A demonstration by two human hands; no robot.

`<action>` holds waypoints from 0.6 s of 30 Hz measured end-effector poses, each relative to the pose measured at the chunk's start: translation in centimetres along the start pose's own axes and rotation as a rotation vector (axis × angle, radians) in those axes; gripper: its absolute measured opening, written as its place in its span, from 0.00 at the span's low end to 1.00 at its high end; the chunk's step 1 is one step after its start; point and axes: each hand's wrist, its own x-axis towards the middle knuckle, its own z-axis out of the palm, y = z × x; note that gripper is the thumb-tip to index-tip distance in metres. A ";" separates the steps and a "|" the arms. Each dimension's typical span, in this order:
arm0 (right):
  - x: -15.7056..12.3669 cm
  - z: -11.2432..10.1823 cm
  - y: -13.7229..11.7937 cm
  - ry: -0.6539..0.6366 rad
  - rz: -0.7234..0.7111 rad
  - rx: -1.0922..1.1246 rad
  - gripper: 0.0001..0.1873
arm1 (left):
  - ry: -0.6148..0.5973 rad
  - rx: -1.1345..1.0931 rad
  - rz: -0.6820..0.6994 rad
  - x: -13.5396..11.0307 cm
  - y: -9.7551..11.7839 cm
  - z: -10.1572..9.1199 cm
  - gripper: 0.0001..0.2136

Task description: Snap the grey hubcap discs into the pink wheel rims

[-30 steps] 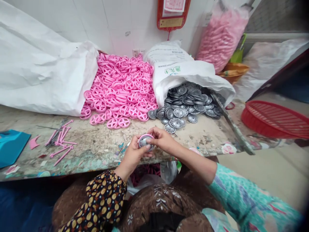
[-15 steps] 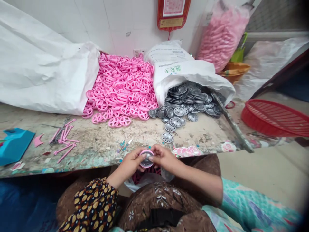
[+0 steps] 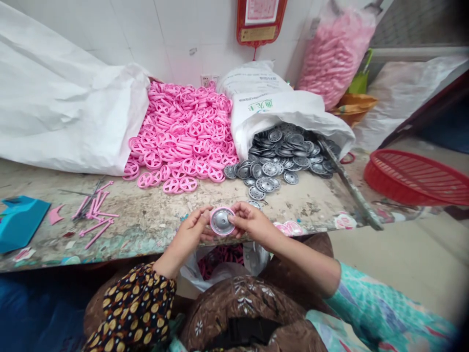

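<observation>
Left hand (image 3: 190, 230) and right hand (image 3: 252, 224), both narrowly closed, hold one pink-rimmed grey disc (image 3: 221, 221) between them, over the front edge of a stained workbench (image 3: 146, 230). Fingers placed on the rim from both sides give an even hold and leave the metal face unobstructed. Beyond the hands are two heaps, each too numerous to count: pink plastic wheels (image 3: 179, 137) spilling from a white sack (image 3: 66, 98), and grey metal discs (image 3: 282, 156) spilling from a woven sack (image 3: 278, 112). Farther left is one cluster of pink plastic runners (image 3: 95, 215); farther right is one red plastic basket (image 3: 414, 176).
</observation>
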 end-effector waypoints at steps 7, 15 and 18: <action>-1.5 -1.8 1.8 0.062 -0.297 -0.805 0.13 | 0.285 0.642 0.306 2.7 -1.6 -5.1 0.15; -0.3 -5.1 0.3 0.219 -0.269 -1.673 0.14 | 0.522 1.536 0.416 8.9 1.1 -6.1 0.15; 0.1 -5.6 0.8 0.141 -0.270 -1.736 0.11 | 0.459 1.560 0.427 10.6 1.5 -6.2 0.13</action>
